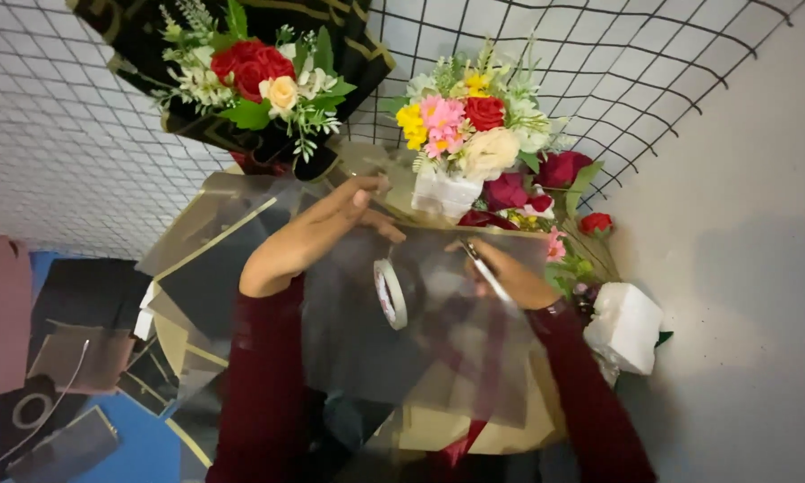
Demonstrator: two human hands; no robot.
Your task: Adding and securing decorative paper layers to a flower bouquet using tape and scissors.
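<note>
Both hands work a clear wrapping sheet (438,331) — left hand (317,234) lies flat, fingers together, pinning it by the bouquet (483,143). Right hand (510,277) has fingers clamped on a thin tool (487,275) — tape roll (391,293) stands between.

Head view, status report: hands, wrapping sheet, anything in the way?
Left hand flat on translucent wrapping sheet. Right hand grips slim silver tool. Tape roll stands between hands.

A florist's work corner: bouquets (474,134) hang against a wire grid (80,116), wrapping sheets (214,259) lie spread out, and a tape roll (390,293) sits among them.
</note>
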